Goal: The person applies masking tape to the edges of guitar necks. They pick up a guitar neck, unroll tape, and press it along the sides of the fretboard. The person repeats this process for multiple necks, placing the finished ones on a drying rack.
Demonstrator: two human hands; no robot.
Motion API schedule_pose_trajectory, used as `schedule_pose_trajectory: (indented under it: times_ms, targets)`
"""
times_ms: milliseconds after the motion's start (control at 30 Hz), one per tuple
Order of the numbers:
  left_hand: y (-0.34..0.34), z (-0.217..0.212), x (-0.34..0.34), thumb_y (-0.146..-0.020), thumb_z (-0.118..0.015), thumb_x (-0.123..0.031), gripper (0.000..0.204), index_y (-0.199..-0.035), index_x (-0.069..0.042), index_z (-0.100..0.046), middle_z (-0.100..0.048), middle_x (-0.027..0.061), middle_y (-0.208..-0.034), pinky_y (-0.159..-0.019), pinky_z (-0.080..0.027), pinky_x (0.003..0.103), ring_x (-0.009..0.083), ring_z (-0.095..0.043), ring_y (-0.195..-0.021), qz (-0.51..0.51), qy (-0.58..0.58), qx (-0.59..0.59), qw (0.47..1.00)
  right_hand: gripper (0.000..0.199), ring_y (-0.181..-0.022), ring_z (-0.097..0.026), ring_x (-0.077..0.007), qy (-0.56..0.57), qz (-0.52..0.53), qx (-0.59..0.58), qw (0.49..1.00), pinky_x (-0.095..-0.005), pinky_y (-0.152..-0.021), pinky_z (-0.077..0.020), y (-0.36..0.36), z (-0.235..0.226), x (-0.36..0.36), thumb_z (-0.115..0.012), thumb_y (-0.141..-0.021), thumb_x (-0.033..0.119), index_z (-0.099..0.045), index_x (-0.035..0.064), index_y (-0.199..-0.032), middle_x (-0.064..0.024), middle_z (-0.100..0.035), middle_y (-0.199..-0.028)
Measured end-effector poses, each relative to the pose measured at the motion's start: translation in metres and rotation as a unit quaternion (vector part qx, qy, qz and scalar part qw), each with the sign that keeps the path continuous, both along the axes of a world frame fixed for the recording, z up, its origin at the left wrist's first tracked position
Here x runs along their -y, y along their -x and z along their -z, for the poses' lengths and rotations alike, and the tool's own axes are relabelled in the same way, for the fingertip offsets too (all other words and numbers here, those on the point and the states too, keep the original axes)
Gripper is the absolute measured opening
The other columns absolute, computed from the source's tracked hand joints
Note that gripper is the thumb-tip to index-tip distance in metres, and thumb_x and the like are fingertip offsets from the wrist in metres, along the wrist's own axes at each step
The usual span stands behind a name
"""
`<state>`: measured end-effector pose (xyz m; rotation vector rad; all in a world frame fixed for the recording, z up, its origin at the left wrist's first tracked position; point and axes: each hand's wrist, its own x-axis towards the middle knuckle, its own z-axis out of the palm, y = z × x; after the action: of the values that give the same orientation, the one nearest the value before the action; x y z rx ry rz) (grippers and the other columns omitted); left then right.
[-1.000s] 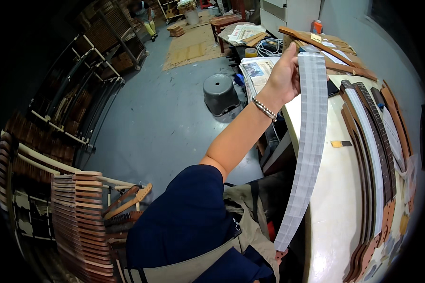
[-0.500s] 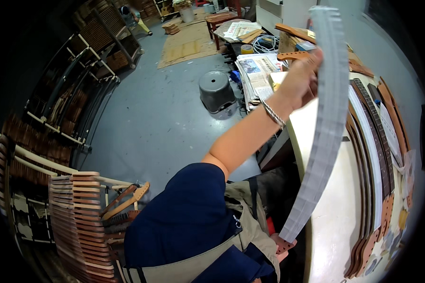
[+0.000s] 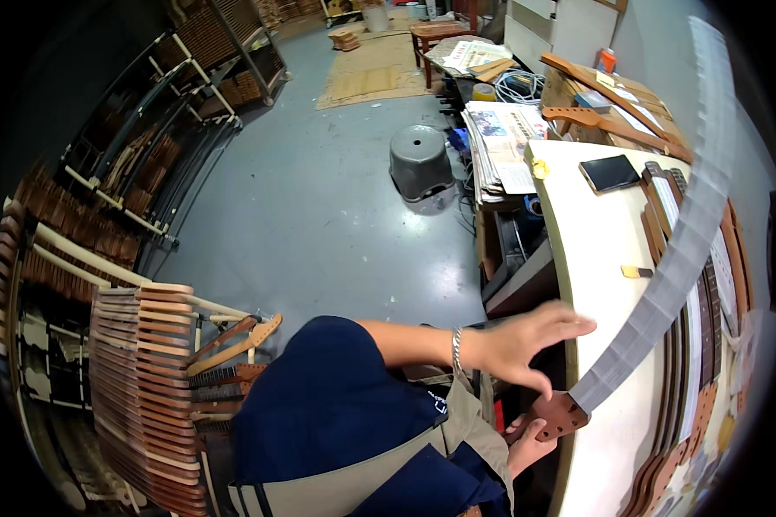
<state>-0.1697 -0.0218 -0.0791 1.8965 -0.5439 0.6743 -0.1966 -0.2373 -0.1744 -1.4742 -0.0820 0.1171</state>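
1. Holding the headstock (image 3: 565, 418) of the tape-covered guitar neck (image 3: 691, 237), the right grip (image 3: 533, 448) pinches its near end; the neck's long axis runs far and right, in front of the tabletop (image 3: 599, 233).
2. The left grip (image 3: 517, 345) hangs spread, just left of the neck.
3. Thumb-to-headstock contact is unclear; the right forearm is hidden.

The guitar neck (image 3: 567, 415) partly hides the right grip (image 3: 535, 446); its gray strip (image 3: 705, 198) covers parts of other necks (image 3: 710, 340).

Grey stool (image 3: 420, 164) — dark phone (image 3: 610, 173) — newspaper pile (image 3: 502, 129)
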Motion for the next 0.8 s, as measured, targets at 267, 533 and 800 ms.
schedule_pose_trajectory:
  times_ms: [267,533,800]
  targets:
    - [-0.020,-0.113,-0.024,-0.073,-0.062,-0.005,0.025,-0.098,-0.011,-0.063,-0.063,0.0036,-0.095,-0.104,-0.038,0.045,0.0161,-0.056,-0.101,-0.082,-0.590,0.265,0.758,0.031,-0.050,-0.058,-0.0215,0.286,0.032,0.186,0.940,-0.0304,-0.046,-0.0436,0.019,-0.017,0.029,-0.073,-0.076,0.021,-0.056,-0.0030,-0.086,-0.0122,-0.058,-0.061]
    - [0.024,-0.080,-0.071,-0.079,-0.055,-0.013,0.015,-0.093,-0.008,-0.054,-0.050,0.0037,-0.068,-0.063,-0.047,0.034,0.0186,-0.059,-0.069,0.137,-0.627,-0.044,0.765,0.034,-0.052,-0.050,-0.0324,0.517,-0.033,0.348,0.781,-0.0397,-0.047,-0.0366,0.002,-0.098,0.042,-0.083,-0.054,0.019,-0.053,0.0075,-0.065,-0.0106,-0.049,-0.055]
    - [-0.014,-0.123,-0.069,-0.083,-0.053,-0.003,0.032,-0.115,-0.004,-0.053,-0.062,0.0156,-0.100,-0.067,-0.050,0.033,0.0211,-0.065,-0.079,0.003,-0.383,-0.083,0.920,0.040,-0.105,-0.053,-0.0338,0.236,0.299,0.607,0.698,-0.0421,-0.091,-0.0426,-0.040,-0.161,0.043,-0.057,-0.085,0.014,-0.044,-0.0071,-0.117,-0.0222,-0.049,-0.112]
